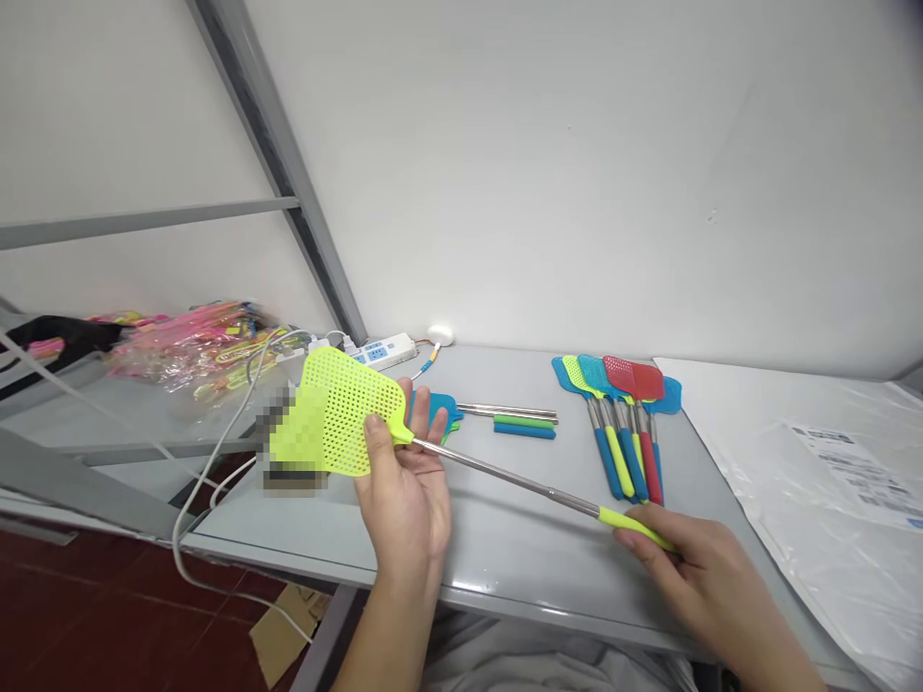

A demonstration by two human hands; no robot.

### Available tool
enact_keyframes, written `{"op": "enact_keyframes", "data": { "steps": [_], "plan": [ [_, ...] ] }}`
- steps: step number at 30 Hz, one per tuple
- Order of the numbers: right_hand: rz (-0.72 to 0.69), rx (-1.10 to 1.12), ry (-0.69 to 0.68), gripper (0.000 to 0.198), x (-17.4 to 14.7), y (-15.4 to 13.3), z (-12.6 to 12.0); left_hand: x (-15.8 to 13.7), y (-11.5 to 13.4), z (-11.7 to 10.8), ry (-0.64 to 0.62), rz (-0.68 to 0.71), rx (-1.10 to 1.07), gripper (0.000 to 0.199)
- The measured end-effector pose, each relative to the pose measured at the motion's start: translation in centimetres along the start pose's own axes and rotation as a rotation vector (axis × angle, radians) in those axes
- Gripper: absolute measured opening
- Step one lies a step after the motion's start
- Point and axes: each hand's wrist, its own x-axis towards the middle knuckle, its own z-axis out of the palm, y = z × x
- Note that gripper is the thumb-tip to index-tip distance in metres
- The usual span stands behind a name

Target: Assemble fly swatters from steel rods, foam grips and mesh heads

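A lime-green fly swatter point(361, 408) with a telescopic metal rod stretches slantwise between my two hands above the grey table. My left hand point(410, 490) has its thumb on the front of the perforated head, near the neck, with the fingers behind it. My right hand point(692, 562) is closed around the lime-green grip. Behind my left fingers lies a blue swatter head point(439, 408), partly hidden. Bare metal rods point(509, 411) extend to its right, beside a green grip point(524, 422) and a blue grip point(525, 433).
Several finished-looking swatters point(627, 423) in blue, lime and red lie fanned at right. A white plastic package point(808, 461) covers the table's right end. A power strip point(389, 352) with cables sits at the back. Bagged colourful items point(209, 346) lie left, past a metal frame post point(288, 183).
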Motion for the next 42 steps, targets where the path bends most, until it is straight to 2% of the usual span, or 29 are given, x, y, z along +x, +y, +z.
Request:
{"op": "enact_keyframes", "data": {
  "steps": [6, 9, 11, 15, 17, 19, 22, 24, 26, 29, 32, 35, 38, 42],
  "plan": [
    [0.109, 0.22, -0.041, 0.042, 0.1, -3.7, 2.0, -4.2, -2.4, 0.8, -0.23, -0.312, -0.005, 0.034],
    [0.205, 0.345, -0.06, 0.046, 0.4, -4.8, 2.1, -4.7, -2.5, 1.0, -0.266, -0.326, -0.013, 0.033],
    [0.277, 0.479, -0.122, 0.048, 0.6, -5.1, 2.0, -4.4, -2.2, 1.2, -0.282, -0.328, -0.016, 0.03],
    [0.451, 0.943, -0.303, 0.05, 0.8, -5.1, 2.4, -3.7, -1.6, 1.6, -0.358, -0.376, 0.004, 0.029],
    [0.483, 1.156, -0.333, 0.051, 0.8, -5.0, 2.8, -3.6, -1.7, 2.0, -0.385, -0.381, 0.02, 0.03],
    [0.495, 1.255, -0.32, 0.052, 1.0, -5.3, 3.0, -3.4, -1.9, 2.5, -0.397, -0.376, 0.055, 0.032],
    [0.518, 1.234, -0.235, 0.052, 1.6, -6.2, 2.8, -3.1, -2.6, 3.1, -0.449, -0.391, 0.192, 0.036],
    [0.493, 1.231, -0.14, 0.048, 1.9, -6.7, 2.3, -3.0, -3.1, 3.3, -0.563, -0.412, 0.347, 0.037],
    [0.459, 1.263, -0.052, 0.043, 2.1, -6.9, 1.8, -2.6, -3.5, 3.5, -0.729, -0.405, 0.539, 0.037],
    [0.462, 1.278, 0.023, 0.044, 2.1, -6.5, 1.5, -1.3, -3.9, 4.2, -0.927, -0.264, 0.875, 0.04],
    [0.413, 1.122, 0.166, 0.048, 2.0, -5.8, 2.0, 0.5, -4.8, 6.2, -1.037, -0.07, 1.201, 0.046],
    [0.341, 0.871, 0.385, 0.045, 1.9, -5.0, 2.4, 1.8, -6.9, 9.0, -1.187, 0.031, 1.404, 0.048],
    [0.33, 0.699, 0.541, 0.04, 1.8, -4.0, 1.9, 1.8, -10.1, 11.5, -1.24, 0.072, 1.487, 0.048],
    [0.332, 0.514, 0.701, 0.032, 1.4, -2.2, -0.2, 1.2, -14.1, 12.9, -1.314, 0.109, 1.647, 0.039]
  ]
}}
